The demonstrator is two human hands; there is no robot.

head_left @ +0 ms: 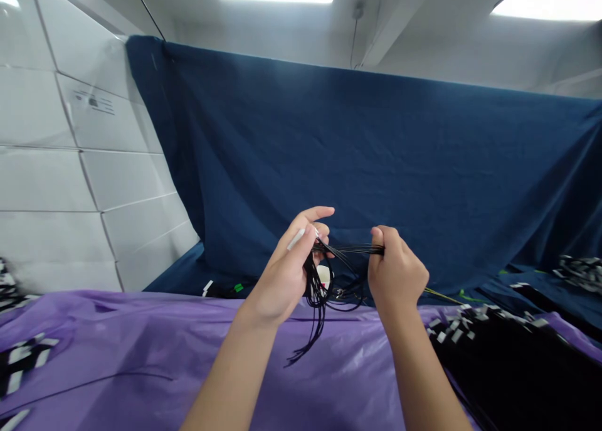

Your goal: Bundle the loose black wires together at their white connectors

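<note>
A bundle of thin black cords (316, 293) is stretched between my two hands in the middle of the view. My left hand (286, 274) pinches the bundle between thumb and fingers, its index finger pointing out to the right. A small white tag or tip (296, 238) shows by the left thumb. My right hand (397, 268) is a fist around the cords, which run level from the left hand into it. Loops and loose ends hang beneath the left hand. What lies inside the right fist is hidden.
Purple plastic sheeting (338, 368) covers the near surface. To the right lies a big pile of black cords with white tags (517, 362); more tagged pieces (23, 362) lie left. A dark blue cloth (376, 155) hangs behind. White boxes (47, 180) are stacked at left.
</note>
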